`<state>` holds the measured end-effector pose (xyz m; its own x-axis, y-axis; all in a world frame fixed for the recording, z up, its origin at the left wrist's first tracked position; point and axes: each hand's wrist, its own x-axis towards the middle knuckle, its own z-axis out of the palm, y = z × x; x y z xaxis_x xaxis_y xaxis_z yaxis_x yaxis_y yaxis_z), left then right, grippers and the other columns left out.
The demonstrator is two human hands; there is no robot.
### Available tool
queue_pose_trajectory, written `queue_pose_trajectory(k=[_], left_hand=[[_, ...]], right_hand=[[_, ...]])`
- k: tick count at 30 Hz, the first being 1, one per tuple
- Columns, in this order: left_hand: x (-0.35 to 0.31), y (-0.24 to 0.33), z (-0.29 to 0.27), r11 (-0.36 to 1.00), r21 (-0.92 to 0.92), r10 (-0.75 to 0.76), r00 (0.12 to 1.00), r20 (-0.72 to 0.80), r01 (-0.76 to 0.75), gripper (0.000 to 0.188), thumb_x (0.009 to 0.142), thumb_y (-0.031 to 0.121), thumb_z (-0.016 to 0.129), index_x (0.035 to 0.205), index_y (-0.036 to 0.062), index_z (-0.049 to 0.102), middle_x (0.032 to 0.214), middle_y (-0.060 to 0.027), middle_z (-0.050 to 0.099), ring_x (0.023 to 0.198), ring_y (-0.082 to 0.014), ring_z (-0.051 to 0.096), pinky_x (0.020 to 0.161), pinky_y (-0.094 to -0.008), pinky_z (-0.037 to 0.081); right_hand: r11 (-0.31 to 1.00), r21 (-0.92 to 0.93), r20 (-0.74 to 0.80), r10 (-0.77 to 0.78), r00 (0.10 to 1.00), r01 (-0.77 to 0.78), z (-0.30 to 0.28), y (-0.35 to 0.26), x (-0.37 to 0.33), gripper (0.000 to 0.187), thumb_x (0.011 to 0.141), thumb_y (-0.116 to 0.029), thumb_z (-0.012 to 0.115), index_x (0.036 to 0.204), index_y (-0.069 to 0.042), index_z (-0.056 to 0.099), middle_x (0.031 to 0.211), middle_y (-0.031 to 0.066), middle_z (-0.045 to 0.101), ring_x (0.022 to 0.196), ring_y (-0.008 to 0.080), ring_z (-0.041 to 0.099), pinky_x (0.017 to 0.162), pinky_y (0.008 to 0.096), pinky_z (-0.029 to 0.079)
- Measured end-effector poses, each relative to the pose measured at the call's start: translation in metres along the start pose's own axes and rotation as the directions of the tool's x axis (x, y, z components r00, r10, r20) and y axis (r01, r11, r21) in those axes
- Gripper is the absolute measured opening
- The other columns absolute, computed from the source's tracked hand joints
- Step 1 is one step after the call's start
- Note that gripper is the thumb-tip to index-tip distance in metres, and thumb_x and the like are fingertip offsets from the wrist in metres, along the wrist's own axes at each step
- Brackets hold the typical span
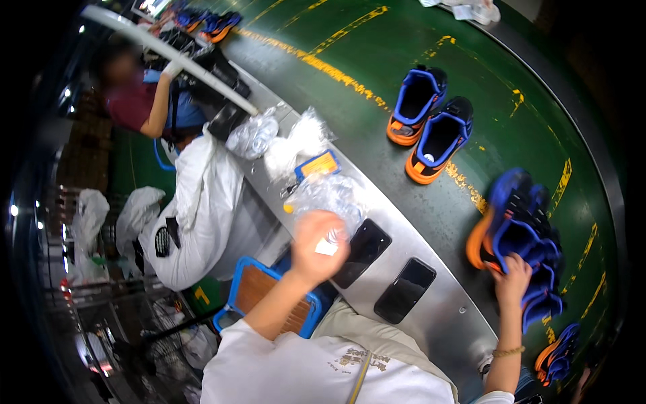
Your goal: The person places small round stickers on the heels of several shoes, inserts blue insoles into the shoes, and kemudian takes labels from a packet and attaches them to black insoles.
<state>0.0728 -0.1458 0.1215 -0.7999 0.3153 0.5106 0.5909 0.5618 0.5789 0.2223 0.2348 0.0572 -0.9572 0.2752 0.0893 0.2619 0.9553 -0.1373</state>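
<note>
- Both hands are raised over the surface, well apart from each other.
- Left hand [319, 244] is curled loosely, fingers bent around a small white tag [326, 248]; the blur hides whether it grips firmly.
- Right hand [513, 277] reaches to the green belt [377, 101], its fingers spread on a blue shoe [521, 239] with an orange sole, touching its heel end.
- That shoe lies at the right edge of the belt, in a cluster with more blue shoes [544, 303] just below it.
- A bracelet [508, 351] circles the right wrist.
- Two phones [405, 289] lie face up on the steel surface [441, 316] between the hands, dark screens side by side.
- Clear plastic bags [326, 195] are heaped just beyond the left hand, with a blue and yellow card [317, 165] among them.
- A pair of shoes [431, 124] stands farther up the belt, openings upward, apart from the cluster.
- A blue-rimmed tray [259, 286] sits below the left forearm, beside the surface.
- White sacks [202, 215] hang at the left of the surface.
- Another person [138, 101] in a dark red top works at the far left, one arm lifted.
</note>
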Motion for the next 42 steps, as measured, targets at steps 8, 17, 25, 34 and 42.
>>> queue_pose_trajectory(k=[8, 17, 25, 34, 42], left_hand=[[-0.089, -0.11, -0.064, 0.718, -0.177, -0.697, 0.696, -0.176, 0.674, 0.014, 0.082, 0.007, 0.056, 0.095, -0.0002, 0.059, 0.091, -0.0101, 0.061, 0.083, -0.0164, 0.057, 0.077, -0.0277, 0.043], [-0.025, -0.1, 0.0, 0.96, 0.196, -0.245, 0.939, 0.241, 0.2, 0.023, 0.069, 0.01, 0.058, 0.089, -0.0005, 0.061, 0.097, -0.0137, 0.056, 0.09, -0.0306, 0.054, 0.077, -0.0391, 0.044], [-0.058, -0.106, 0.02, 0.895, 0.443, -0.205, 0.925, 0.319, 0.045, 0.024, 0.07, 0.01, 0.057, 0.092, 0.0003, 0.059, 0.11, -0.0113, 0.051, 0.098, -0.0237, 0.047, 0.078, -0.0345, 0.04], [-0.113, -0.098, -0.041, 0.983, -0.178, 0.111, 0.925, 0.364, -0.048, 0.02, 0.066, 0.001, 0.06, 0.085, -0.0022, 0.056, 0.106, -0.015, 0.052, 0.102, -0.0315, 0.051, 0.092, -0.0418, 0.039], [-0.09, -0.096, -0.035, 0.575, -0.206, -0.615, 0.584, 0.53, 0.792, 0.016, 0.088, 0.018, 0.048, 0.089, 0.004, 0.053, 0.068, -0.0134, 0.057, 0.068, -0.0315, 0.057, 0.064, -0.0387, 0.045]], right_hand=[[0.803, -0.5, 0.128, 0.439, 0.889, -0.324, -0.052, 0.159, -0.078, 0.043, 0.074, -0.01, 0.061, 0.115, -0.004, 0.052, 0.125, 0.0157, 0.048, 0.121, 0.0285, 0.04, 0.102, 0.0422, 0.026], [0.686, 0.511, -0.008, -0.598, 0.801, 0.518, -0.012, -0.195, 0.08, 0.039, 0.067, 0.012, 0.048, 0.102, -0.002, 0.057, 0.103, 0.0167, 0.057, 0.097, 0.0327, 0.054, 0.083, 0.0378, 0.044], [0.71, 0.547, 0.021, -0.541, 0.841, 0.443, 0.102, -0.308, 0.194, 0.025, 0.08, -0.005, 0.048, 0.103, 0.0, 0.057, 0.099, 0.0187, 0.058, 0.093, 0.0361, 0.054, 0.083, 0.0406, 0.043], [0.754, 0.614, 0.21, -0.441, 0.873, 0.234, 0.143, -0.332, 0.213, 0.028, 0.074, -0.02, 0.062, 0.097, -0.004, 0.062, 0.096, 0.0145, 0.058, 0.091, 0.0283, 0.057, 0.08, 0.036, 0.044], [0.58, 0.558, -0.213, -0.591, 0.778, 0.593, 0.143, -0.354, 0.214, 0.02, 0.072, -0.008, 0.059, 0.092, -0.006, 0.06, 0.089, 0.0109, 0.057, 0.085, 0.027, 0.055, 0.076, 0.0376, 0.043]])
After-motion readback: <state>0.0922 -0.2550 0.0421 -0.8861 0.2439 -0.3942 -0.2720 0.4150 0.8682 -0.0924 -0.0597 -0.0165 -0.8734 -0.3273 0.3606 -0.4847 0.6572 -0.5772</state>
